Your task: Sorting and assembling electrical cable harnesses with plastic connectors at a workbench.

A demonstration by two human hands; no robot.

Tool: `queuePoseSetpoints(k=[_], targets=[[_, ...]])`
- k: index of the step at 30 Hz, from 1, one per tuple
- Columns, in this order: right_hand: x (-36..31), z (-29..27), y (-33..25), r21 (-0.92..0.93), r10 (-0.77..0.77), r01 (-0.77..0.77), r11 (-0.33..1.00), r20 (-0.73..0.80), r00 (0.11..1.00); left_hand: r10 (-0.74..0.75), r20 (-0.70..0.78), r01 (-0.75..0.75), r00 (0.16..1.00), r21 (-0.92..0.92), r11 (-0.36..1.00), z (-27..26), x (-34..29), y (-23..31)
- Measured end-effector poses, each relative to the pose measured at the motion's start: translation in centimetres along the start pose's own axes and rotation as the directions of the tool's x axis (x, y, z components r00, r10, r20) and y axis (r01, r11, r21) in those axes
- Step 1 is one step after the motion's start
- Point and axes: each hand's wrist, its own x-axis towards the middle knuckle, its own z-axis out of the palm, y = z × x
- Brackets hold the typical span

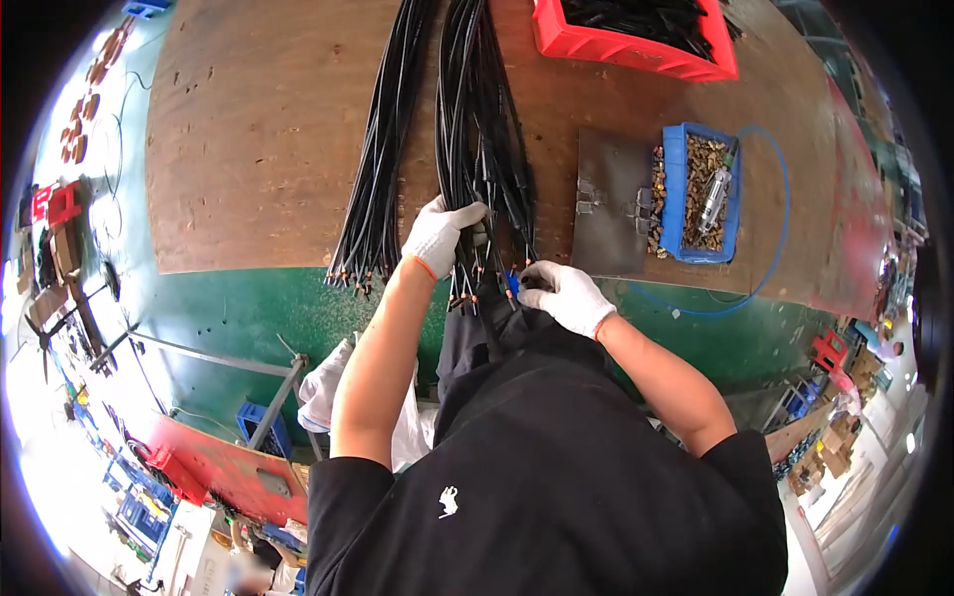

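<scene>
Two bundles of long black cables lie along the wooden table, their ends with copper-coloured tips over its near edge. My left hand [434,238], in a white glove, closes on the near end of the right cable bundle [463,129], thumb across the top. The left cable bundle [376,179] lies beside it, untouched. My right hand [568,298], gloved too with darkened fingertips, is closed at the cable ends next to a small blue piece [514,282]. What its fingers pinch is too small to make out.
On the wooden table [248,149], a red crate [636,58] of black parts stands far right. Nearer sits a blue bin [674,194] of small brass-coloured pieces with a metal hand tool [715,199] on top. A blue hose [785,219] curls around it. A dark plate [608,199] lies left of the bin.
</scene>
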Motion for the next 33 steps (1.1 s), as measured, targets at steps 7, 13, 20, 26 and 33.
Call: queuePoseSetpoints(k=[7, 13, 20, 26, 33], targets=[[-3.2, -0.8, -0.7, -0.053, 0.092, -0.089, 0.995, 0.066, 0.994, 0.157, 0.003, -0.157, 0.988, 0.026, 0.987, 2.0, -0.4, -0.8], [-4.1, -0.5, 0.4, -0.035, 0.071, -0.070, 0.997, 0.034, 0.997, 0.157, -0.013, -0.156, 0.987, 0.086, 0.984, 2.3, -0.2, -1.3], [-2.1, 1.2, 1.0, 0.167, 0.062, -0.033, 0.985, -0.171, 0.983, 0.129, 0.021, -0.129, 0.991, -0.016, 0.992, 3.9, -1.3, -0.7], [3.8, 1.9, 0.2, 0.194, 0.025, 0.020, 0.981, -0.229, 0.973, 0.019, 0.032, -0.021, 0.999, 0.077, 0.997, 2.8, -0.8, -0.4], [12.8, -0.8, -4.1, -0.023, -0.055, 0.050, 0.998, -0.253, 0.966, 0.154, -0.106, -0.099, 0.982, 0.401, 0.911, -0.6, -1.3, 2.3]])
